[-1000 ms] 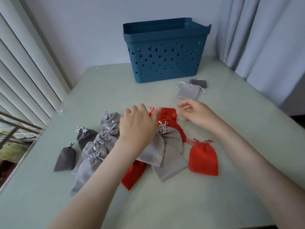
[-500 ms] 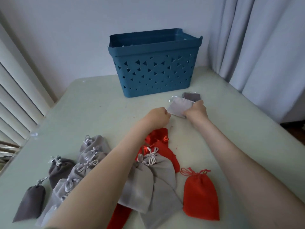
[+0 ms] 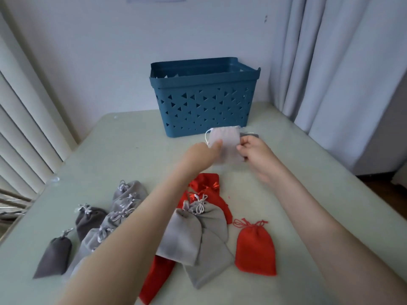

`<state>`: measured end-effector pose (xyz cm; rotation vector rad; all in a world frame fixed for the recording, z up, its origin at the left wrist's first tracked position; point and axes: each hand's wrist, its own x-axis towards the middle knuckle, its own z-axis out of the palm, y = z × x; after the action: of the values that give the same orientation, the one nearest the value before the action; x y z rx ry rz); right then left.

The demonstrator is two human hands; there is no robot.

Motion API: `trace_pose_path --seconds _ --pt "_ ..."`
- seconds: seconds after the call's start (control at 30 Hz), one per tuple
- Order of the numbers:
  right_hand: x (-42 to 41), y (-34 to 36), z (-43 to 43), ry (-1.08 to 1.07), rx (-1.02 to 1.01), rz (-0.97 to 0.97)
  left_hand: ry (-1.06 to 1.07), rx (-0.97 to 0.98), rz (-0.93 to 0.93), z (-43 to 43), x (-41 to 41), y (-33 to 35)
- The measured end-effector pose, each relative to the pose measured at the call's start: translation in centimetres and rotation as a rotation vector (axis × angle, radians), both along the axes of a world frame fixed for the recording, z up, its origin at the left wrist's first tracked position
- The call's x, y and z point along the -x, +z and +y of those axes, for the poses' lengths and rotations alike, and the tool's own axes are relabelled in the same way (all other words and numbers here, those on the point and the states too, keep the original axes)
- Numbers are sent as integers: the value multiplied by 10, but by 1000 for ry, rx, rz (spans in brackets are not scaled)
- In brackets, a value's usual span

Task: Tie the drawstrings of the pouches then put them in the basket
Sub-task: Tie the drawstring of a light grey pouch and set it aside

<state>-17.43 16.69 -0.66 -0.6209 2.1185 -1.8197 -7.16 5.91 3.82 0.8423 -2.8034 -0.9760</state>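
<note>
Pale table (image 3: 136, 150): both my hands, left hand (image 3: 201, 154) and right hand (image 3: 253, 154), pinch a pouch (image 3: 224, 142); untied cords (loose) could slip, landing it unknotted in the basket (image 3: 204, 111).

Left hand (image 3: 201, 154): bare; no glove, ring or band seen on the parts in view.
Right hand (image 3: 256, 154): bare; no glove, ring or band visible.
Left forearm (image 3: 132, 234): uncovered from wrist to the near frame edge; no sleeve, cuff or watch in view.
Right forearm (image 3: 319, 227): uncovered from wrist to the near right frame edge; no sleeve or strap in view.
Markings: none discernible on either arm; picture slightly soft at the hands.
Clothing: none enters the frame.
</note>
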Motion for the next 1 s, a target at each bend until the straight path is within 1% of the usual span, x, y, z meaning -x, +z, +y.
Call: trace_pose_path --seconds 0.03,0.1,0.17,0.2,0.23,0.27,0.3,0.37,0.43,0.5,0.57,0.6,0.7,0.83,0.93,1.0 --pt "-15 9 5 69 118 -70 47 -106 44 -2 -10 3" --pt "-46 23 15 195 303 -196 97 -425 147 -7 -34 4" --pt "-73 26 21 286 396 -284 94 -797 285 -7 -61 3" --pt "-85 25 21 318 417 -318 94 -945 363 -7 -74 -1" --pt "-95 22 21 345 426 -344 104 -1026 438 -8 -82 -8" --pt "-105 19 19 368 425 -367 132 -1039 498 -9 -91 -17" --pt "-111 15 16 382 408 -385 177 -997 544 -9 -97 -25" --pt "-123 8 9 390 340 -421 246 -859 603 -8 -110 -41" --pt "-128 -2 1 333 268 -442 236 -756 642 -5 -118 -53" --pt "-130 -14 -5 231 249 -379 163 -710 625 -1 -125 -61" --pt "-131 -27 -6 166 214 -283 58 -741 621 0 -129 -72" --pt "-132 -32 -6 170 184 -235 29 -757 634 -1 -130 -77" --pt "-134 -44 -7 175 113 -126 85 -818 684 -3 -131 -82" --pt "-136 -49 -10 139 103 -72 186 -937 708 -6 -127 -86" --pt "-135 -50 -13 145 138 -83 204 -1022 736 -6 -126 -86" --pt "-135 -48 -13 121 162 -79 171 -1040 770 -7 -127 -85"
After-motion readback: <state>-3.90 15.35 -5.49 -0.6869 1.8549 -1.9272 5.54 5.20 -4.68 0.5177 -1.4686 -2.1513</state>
